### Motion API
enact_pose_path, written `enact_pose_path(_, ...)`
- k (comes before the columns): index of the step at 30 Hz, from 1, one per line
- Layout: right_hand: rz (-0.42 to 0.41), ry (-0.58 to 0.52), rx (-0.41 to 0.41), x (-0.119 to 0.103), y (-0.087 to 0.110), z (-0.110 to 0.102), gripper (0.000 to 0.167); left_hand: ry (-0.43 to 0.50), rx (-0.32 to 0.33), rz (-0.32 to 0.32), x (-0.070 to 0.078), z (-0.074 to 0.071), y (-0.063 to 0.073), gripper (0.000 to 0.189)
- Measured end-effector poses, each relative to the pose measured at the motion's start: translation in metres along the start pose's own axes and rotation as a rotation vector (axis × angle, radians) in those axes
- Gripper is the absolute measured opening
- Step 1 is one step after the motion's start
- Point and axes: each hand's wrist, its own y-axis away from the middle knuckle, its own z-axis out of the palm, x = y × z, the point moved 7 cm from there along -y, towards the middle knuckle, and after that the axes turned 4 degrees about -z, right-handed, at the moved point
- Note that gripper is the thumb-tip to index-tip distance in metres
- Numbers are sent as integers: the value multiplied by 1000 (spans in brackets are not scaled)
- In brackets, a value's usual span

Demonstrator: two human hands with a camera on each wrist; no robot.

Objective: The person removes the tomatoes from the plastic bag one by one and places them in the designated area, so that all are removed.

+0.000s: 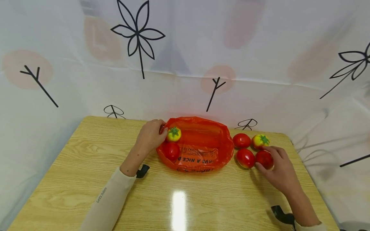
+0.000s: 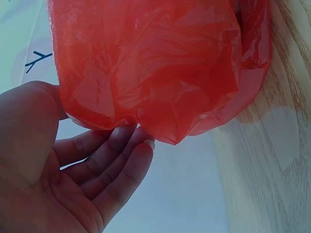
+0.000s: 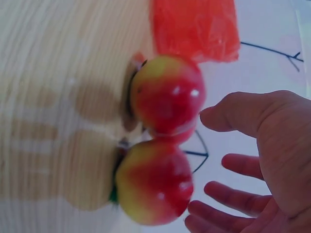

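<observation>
In the head view a red plastic bag (image 1: 202, 128) lies with its mouth wide open; inside at the left are a yellow fruit with a green leafy top (image 1: 174, 134) and a red fruit (image 1: 171, 151). My left hand (image 1: 150, 136) holds the bag's left rim, the fingers outside. Beside the bag's right side sit a red fruit (image 1: 241, 141), a glossy red fruit (image 1: 245, 158), a yellow leafy-topped fruit (image 1: 260, 141) and a darker red fruit (image 1: 264, 159). My right hand (image 1: 280, 170) reaches around this darker fruit, thumb and fingers spread; the right wrist view shows red-yellow fruit (image 3: 155, 182) beside loose fingers.
Everything stands on a light wooden table (image 1: 72, 173). Behind it hangs a pale cloth (image 1: 185, 93) with black plant drawings. Black straps (image 1: 283, 215) show at the wrists.
</observation>
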Motion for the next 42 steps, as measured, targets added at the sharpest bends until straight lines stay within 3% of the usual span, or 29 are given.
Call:
enact_pose_path(10,-35,-27,12,-31,-8,-3,63,7,-3,-2,-1,1,0,26)
enact_pose_path(20,-165,-29,60,-65,-13,2,57,3,2,5,-1,1,-1,26)
enact_pose_path(42,-257,-60,0,-108,-29,28,52,-4,-3,3,0,1,-2,28)
